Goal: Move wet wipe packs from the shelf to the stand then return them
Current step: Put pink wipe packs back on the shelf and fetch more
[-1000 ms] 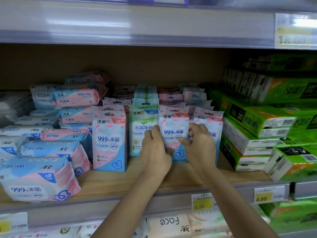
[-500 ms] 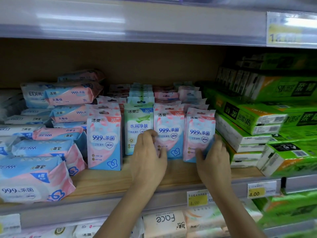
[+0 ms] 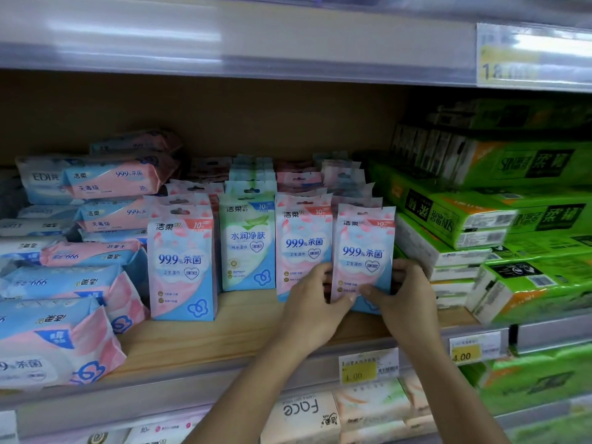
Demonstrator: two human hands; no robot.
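Head view:
Shelf: a wooden shelf point(image 3: 205, 341) is seen, stocked with wipe packs.
Held pack: a pink-and-blue wet wipe pack point(image 3: 363, 251) is kept upright at the right end of the front row, its lower part gripped from both sides.
Left hand: the left hand point(image 3: 315, 304) is closed on the pack's lower left edge, the thumb laid across its front.
Right hand: the right hand point(image 3: 405, 294) is closed on the lower right edge, fingers wrapped behind.
Neighbours: a matching pack point(image 3: 302, 245) is touched on the left; green tissue packs point(image 3: 448, 219) are stacked just to the right.
Far left: larger wipe packs point(image 3: 57, 341) are piled flat.
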